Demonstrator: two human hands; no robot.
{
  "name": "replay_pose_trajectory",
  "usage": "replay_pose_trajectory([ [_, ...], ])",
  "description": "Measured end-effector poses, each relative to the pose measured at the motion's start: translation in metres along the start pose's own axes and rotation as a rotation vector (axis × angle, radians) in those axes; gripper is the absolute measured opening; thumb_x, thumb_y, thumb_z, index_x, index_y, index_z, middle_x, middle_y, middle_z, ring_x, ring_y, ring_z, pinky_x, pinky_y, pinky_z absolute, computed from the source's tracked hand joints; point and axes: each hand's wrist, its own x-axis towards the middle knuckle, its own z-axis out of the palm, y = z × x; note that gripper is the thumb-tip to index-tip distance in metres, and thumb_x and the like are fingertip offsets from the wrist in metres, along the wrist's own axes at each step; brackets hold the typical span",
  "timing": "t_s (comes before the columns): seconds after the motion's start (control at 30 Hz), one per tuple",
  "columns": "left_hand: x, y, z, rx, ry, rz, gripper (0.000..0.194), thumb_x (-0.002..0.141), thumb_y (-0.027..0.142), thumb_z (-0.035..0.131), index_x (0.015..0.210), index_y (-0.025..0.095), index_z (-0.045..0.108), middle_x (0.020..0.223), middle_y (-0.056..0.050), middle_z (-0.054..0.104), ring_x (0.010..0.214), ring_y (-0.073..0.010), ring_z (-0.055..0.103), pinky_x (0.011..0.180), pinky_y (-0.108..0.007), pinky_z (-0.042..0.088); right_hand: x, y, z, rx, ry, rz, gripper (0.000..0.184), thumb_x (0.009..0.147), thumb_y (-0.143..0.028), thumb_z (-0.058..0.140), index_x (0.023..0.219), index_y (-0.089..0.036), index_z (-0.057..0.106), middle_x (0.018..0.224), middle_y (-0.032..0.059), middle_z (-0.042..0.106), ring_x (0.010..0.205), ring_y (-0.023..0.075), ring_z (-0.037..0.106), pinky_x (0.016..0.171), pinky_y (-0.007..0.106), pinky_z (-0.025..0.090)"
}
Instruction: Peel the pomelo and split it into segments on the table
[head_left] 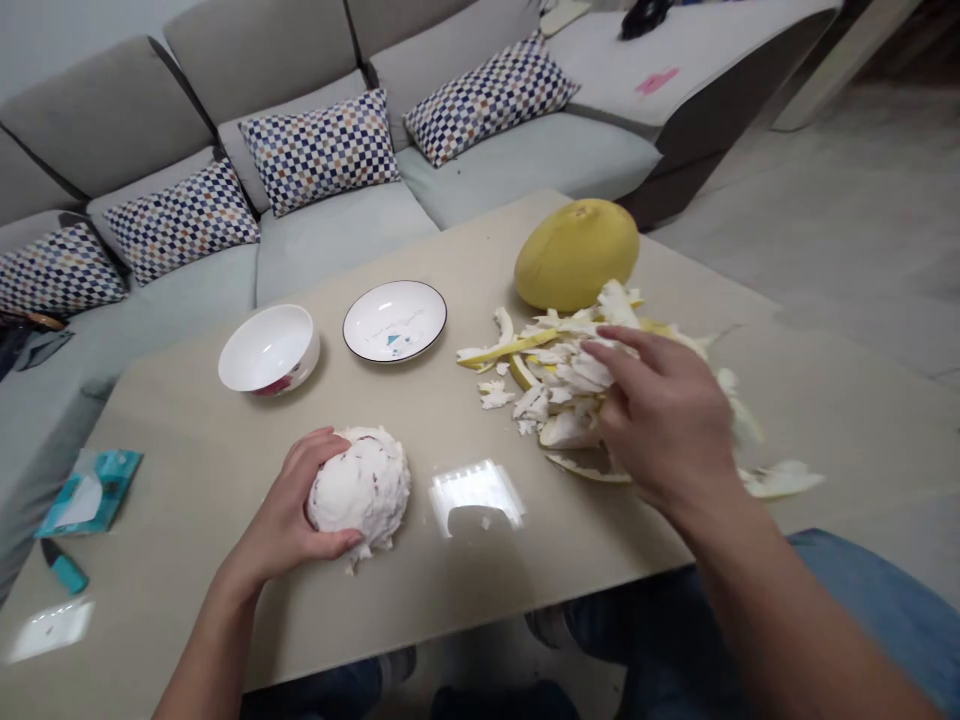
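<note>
My left hand [300,505] is wrapped around a peeled pomelo [367,490] covered in ragged white pith, which rests on the table. My right hand [660,410] is over a heap of pomelo peel [570,365], white pith mixed with yellow rind strips. Its fingers are bent toward the thumb and slightly blurred; white scraps lie right behind them, and what they hold, if anything, cannot be made out. Just beyond the heap sits a whole yellow pomelo [577,250].
A white bowl [270,345] and a dark-rimmed plate [394,320] stand on the glossy table [420,590]. At the left lie a teal packet [94,490] and a teal-handled knife [66,570]. A grey sofa [330,240] with checkered cushions [322,150] runs behind the table.
</note>
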Motion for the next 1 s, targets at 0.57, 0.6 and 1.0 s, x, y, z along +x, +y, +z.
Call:
replay_pose_trajectory([
  [0.57,0.003,0.003,0.001,-0.008,-0.007,0.002,0.075,0.072,0.046,0.080,0.135,0.030,0.043,0.140,-0.012,0.046,0.139,-0.0345,0.038,0.114,-0.054,0.034,-0.053,-0.144,0.041,0.435,-0.384,-0.205,0.017,0.093,-0.015,0.051,0.088,-0.017,0.068,0.082,0.0061,0.070,0.075,0.0179,0.065,0.069,0.028,0.049],
  [0.6,0.003,0.003,0.002,-0.013,-0.007,0.002,0.074,0.072,0.045,0.080,0.134,0.030,0.043,0.140,-0.012,0.046,0.139,-0.0346,0.037,0.114,-0.054,0.034,-0.053,-0.146,0.042,0.407,-0.375,-0.213,0.018,0.093,-0.014,0.051,0.087,-0.017,0.067,0.081,0.0061,0.070,0.074,0.0180,0.065,0.069,0.028,0.048],
  [1.0,0.001,0.003,0.003,-0.026,0.001,0.005,0.076,0.069,0.045,0.082,0.133,0.030,0.043,0.138,-0.011,0.047,0.138,-0.0343,0.037,0.115,-0.053,0.033,-0.046,-0.140,0.045,0.681,-0.373,-0.065,0.011,0.080,-0.008,0.058,0.079,-0.017,0.065,0.073,0.0024,0.065,0.065,0.0138,0.061,0.063,0.023,0.047],
])
